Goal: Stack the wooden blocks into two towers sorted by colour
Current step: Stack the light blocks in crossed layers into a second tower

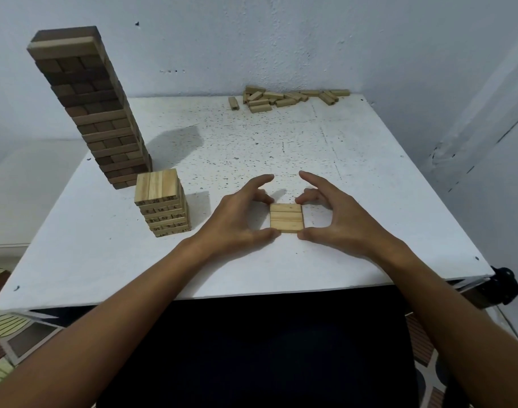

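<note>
Three light wooden blocks lie side by side as a flat square near the table's front. My left hand cups their left side, its thumb touching the near-left corner and its fingers curled at the far-left corner. My right hand mirrors it on the right side, thumb at the near-right corner. A short light tower of numbered blocks stands to the left. Behind it rises a tall dark-brown tower, with one lighter block near its top.
A loose pile of light blocks lies at the table's far edge against the wall. The white speckled table has its front edge close to my body. Walls close in at the back and right.
</note>
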`<state>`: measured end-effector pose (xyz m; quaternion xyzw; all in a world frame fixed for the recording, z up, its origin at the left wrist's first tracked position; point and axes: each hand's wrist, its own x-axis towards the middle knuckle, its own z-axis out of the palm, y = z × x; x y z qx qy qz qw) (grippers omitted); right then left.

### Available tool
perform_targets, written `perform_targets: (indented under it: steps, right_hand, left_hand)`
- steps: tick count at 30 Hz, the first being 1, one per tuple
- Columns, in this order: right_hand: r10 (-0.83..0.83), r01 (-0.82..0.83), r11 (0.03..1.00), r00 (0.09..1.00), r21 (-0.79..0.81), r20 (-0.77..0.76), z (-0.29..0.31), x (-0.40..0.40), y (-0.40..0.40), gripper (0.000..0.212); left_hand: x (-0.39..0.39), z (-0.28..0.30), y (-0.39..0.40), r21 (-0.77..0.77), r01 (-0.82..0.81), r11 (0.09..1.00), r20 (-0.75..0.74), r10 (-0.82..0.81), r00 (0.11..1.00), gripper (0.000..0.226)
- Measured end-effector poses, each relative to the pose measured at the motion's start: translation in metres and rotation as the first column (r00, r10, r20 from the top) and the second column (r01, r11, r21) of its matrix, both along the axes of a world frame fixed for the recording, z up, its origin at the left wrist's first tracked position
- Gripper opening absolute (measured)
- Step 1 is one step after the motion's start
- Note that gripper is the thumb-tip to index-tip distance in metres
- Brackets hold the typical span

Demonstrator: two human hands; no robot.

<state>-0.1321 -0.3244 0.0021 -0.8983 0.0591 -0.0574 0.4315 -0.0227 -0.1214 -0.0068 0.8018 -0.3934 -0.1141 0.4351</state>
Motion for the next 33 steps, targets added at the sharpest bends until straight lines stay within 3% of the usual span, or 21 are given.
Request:
perform_targets:
  steps: [20, 33]
  right_hand:
    - [0.011, -0.011, 1.000, 0.997, 0.004, 0.075, 0.000, -0.004, 0.005, 0.090]
    - [0.077, -0.094, 0.995, 0.955, 0.044, 0.285, 0.068, 0.029, 0.022, 0.082]
  left_hand:
    - [-0.006, 0.010, -0.008, 0.033, -0.032, 0.999, 0.029, 0.031, 0.999, 0.073]
    - [0.008, 0.090, 0.017, -0.098, -0.118, 0.988, 0.121, 0.129, 0.984, 0.063]
